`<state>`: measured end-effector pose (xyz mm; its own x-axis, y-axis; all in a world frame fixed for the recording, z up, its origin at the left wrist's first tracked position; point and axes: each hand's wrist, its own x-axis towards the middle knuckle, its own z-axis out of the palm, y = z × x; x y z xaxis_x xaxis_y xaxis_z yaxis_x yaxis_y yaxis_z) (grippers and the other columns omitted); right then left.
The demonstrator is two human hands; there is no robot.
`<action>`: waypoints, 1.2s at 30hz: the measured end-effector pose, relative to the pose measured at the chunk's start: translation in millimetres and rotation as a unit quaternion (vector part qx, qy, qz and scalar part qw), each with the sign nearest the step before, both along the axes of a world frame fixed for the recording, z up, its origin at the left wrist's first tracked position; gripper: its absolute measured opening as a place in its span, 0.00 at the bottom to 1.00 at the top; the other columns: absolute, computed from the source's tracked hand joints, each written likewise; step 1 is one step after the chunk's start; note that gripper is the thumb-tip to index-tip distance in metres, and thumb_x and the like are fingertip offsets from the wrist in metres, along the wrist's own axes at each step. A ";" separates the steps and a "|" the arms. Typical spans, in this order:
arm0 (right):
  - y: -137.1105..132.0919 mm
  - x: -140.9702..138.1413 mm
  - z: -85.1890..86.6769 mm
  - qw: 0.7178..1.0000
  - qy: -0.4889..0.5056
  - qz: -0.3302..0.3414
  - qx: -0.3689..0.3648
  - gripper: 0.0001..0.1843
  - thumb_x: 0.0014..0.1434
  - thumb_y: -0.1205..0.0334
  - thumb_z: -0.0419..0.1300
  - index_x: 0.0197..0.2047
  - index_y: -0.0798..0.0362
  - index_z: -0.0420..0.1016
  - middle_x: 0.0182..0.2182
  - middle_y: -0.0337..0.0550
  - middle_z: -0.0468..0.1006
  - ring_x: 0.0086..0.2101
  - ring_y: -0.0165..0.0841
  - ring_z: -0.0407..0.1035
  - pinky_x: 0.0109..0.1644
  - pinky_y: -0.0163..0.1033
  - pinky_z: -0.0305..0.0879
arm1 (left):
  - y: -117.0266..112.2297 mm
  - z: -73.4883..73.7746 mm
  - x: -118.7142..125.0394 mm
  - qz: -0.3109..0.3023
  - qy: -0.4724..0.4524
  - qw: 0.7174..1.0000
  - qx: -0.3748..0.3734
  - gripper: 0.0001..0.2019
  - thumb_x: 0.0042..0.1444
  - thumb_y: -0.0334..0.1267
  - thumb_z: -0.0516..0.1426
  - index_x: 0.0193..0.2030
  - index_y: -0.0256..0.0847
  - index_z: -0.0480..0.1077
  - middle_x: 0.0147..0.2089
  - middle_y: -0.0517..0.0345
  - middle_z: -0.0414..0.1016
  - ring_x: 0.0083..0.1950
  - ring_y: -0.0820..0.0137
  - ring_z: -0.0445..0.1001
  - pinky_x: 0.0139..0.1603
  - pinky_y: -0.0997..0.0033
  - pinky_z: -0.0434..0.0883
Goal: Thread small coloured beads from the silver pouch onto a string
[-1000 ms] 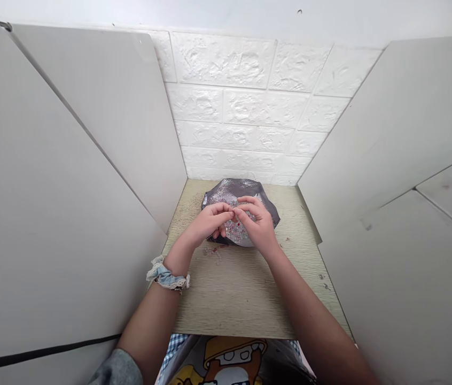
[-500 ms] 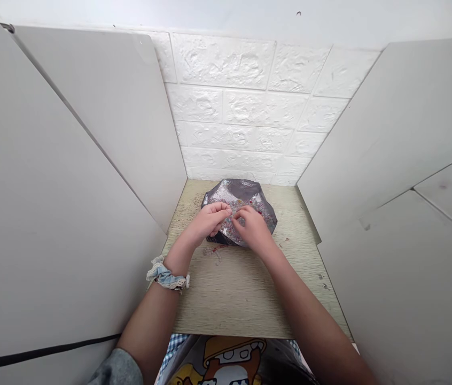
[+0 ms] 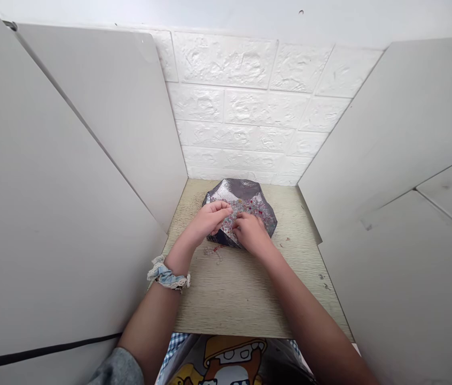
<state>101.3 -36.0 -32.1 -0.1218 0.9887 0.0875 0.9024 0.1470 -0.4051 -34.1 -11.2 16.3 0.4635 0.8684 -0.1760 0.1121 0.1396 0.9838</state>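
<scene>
A dark bag with a shiny silver inside [image 3: 236, 188] lies spread on the table, bearing a heap of small clear, pink and red beads [image 3: 256, 207]. My left hand [image 3: 213, 215] is over the heap's left side, thumb and forefinger pinched together; whatever is between them is too small to make out. My right hand [image 3: 250, 231] reaches down into the beads from the right with curled fingers, and its fingertips are partly hidden. A short strand of clear and red beads [image 3: 213, 251] rests on the wood by the bag's front edge, below my left hand.
The pale wooden table [image 3: 234, 299] is hemmed in by a grey panel [image 3: 101, 107] on the left, another grey panel [image 3: 370, 144] on the right, and a white brick-patterned wall [image 3: 250, 107] behind. Small metallic bits [image 3: 324, 283] lie near the table's right edge.
My right hand has lowered slightly, away from my left fingertips, and its fingers now dip into the beads. My left hand keeps its pinch in nearly the same place.
</scene>
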 end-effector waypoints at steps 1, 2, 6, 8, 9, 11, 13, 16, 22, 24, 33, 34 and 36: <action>1.2 0.2 -0.1 0.999 0.032 -0.008 0.011 0.09 0.51 0.68 0.49 0.30 0.54 0.69 0.36 0.46 0.69 0.40 0.35 0.61 0.47 0.45 0.50 | -0.1 0.4 0.2 0.001 0.008 1.000 0.001 0.07 0.48 0.40 0.52 0.27 0.39 0.60 0.12 0.71 0.48 0.12 0.83 0.45 0.12 0.83 0.47; 2.6 0.5 0.3 0.996 0.079 -0.021 0.021 0.08 0.52 0.67 0.49 0.30 0.54 0.68 0.35 0.45 0.70 0.39 0.35 0.62 0.47 0.45 0.52 | -0.3 0.9 0.5 0.002 0.015 1.000 0.002 0.07 0.48 0.40 0.52 0.27 0.39 0.60 0.12 0.71 0.49 0.12 0.83 0.46 0.12 0.83 0.47; 7.7 2.6 5.7 0.915 0.397 -0.069 0.007 0.07 0.52 0.59 0.49 0.30 0.53 0.64 0.28 0.39 0.69 0.30 0.29 0.63 0.37 0.38 0.59 | -1.5 4.0 1.7 0.007 0.041 0.999 0.007 0.08 0.46 0.40 0.52 0.27 0.38 0.61 0.12 0.70 0.49 0.13 0.83 0.46 0.12 0.82 0.46; 8.2 3.2 9.1 0.826 0.559 -0.058 -0.035 0.09 0.50 0.55 0.52 0.29 0.53 0.64 0.28 0.37 0.69 0.28 0.27 0.63 0.35 0.36 0.61 | -2.0 5.4 2.3 0.008 0.058 0.998 0.015 0.08 0.46 0.41 0.52 0.27 0.37 0.62 0.12 0.70 0.49 0.12 0.83 0.47 0.13 0.82 0.45; 7.9 3.2 10.7 0.781 0.620 -0.048 -0.056 0.10 0.48 0.55 0.54 0.29 0.53 0.65 0.28 0.37 0.69 0.29 0.26 0.63 0.35 0.35 0.61 | -2.2 5.9 2.6 0.007 0.066 0.998 0.021 0.08 0.46 0.41 0.53 0.27 0.37 0.62 0.12 0.70 0.50 0.12 0.83 0.47 0.13 0.81 0.45; 6.7 2.8 13.3 0.712 0.696 -0.033 -0.090 0.10 0.45 0.55 0.58 0.29 0.52 0.66 0.29 0.36 0.70 0.29 0.26 0.65 0.36 0.34 0.62 | -2.5 6.5 3.0 0.006 0.080 0.996 0.033 0.09 0.46 0.41 0.53 0.26 0.37 0.63 0.12 0.70 0.51 0.13 0.83 0.49 0.13 0.81 0.46; 5.4 2.0 15.4 0.676 0.728 -0.032 -0.111 0.10 0.42 0.57 0.61 0.28 0.52 0.68 0.28 0.36 0.71 0.29 0.25 0.65 0.36 0.34 0.63 | -2.7 6.6 3.4 0.009 0.088 0.995 0.040 0.09 0.46 0.42 0.53 0.26 0.36 0.64 0.12 0.70 0.51 0.13 0.83 0.49 0.14 0.81 0.46; 4.4 0.9 17.4 0.657 0.743 -0.031 -0.124 0.10 0.41 0.59 0.62 0.27 0.52 0.69 0.26 0.35 0.72 0.27 0.24 0.66 0.36 0.33 0.64 | -2.9 6.5 3.5 0.015 0.093 0.994 0.048 0.09 0.46 0.42 0.52 0.27 0.36 0.64 0.12 0.70 0.51 0.13 0.82 0.48 0.14 0.80 0.47; 3.4 0.1 18.0 0.649 0.748 -0.018 -0.136 0.09 0.42 0.60 0.62 0.28 0.54 0.69 0.23 0.34 0.72 0.26 0.23 0.66 0.36 0.32 0.65 | -3.6 7.3 3.6 0.022 0.089 0.994 0.058 0.08 0.46 0.39 0.52 0.26 0.36 0.65 0.13 0.69 0.54 0.14 0.82 0.50 0.15 0.80 0.49; 3.0 0.2 17.3 0.646 0.751 -0.012 -0.136 0.09 0.43 0.60 0.62 0.28 0.54 0.69 0.23 0.34 0.72 0.27 0.23 0.67 0.36 0.32 0.65 | -3.9 7.7 3.7 0.024 0.085 0.994 0.059 0.08 0.46 0.39 0.52 0.26 0.36 0.64 0.13 0.69 0.53 0.14 0.82 0.50 0.15 0.80 0.49; 4.0 1.1 12.6 0.639 0.756 0.006 -0.139 0.08 0.44 0.60 0.62 0.30 0.53 0.70 0.26 0.35 0.73 0.30 0.23 0.68 0.41 0.32 0.65 | -4.7 10.6 3.4 0.028 0.068 0.996 0.058 0.06 0.47 0.38 0.52 0.25 0.36 0.64 0.13 0.69 0.53 0.14 0.82 0.50 0.15 0.81 0.49; 4.1 1.0 12.2 0.638 0.758 0.007 -0.137 0.08 0.44 0.60 0.61 0.30 0.53 0.70 0.25 0.35 0.73 0.30 0.23 0.68 0.40 0.32 0.65 | -4.7 10.8 3.5 0.028 0.067 0.996 0.058 0.06 0.47 0.38 0.52 0.25 0.36 0.64 0.13 0.69 0.53 0.14 0.82 0.50 0.15 0.81 0.49; 4.4 0.7 11.5 0.638 0.759 0.008 -0.131 0.08 0.44 0.59 0.61 0.29 0.53 0.70 0.26 0.35 0.73 0.30 0.24 0.68 0.40 0.32 0.65 | -4.8 10.8 3.6 0.030 0.062 0.996 0.060 0.06 0.47 0.38 0.52 0.25 0.36 0.64 0.12 0.69 0.53 0.14 0.82 0.50 0.15 0.81 0.49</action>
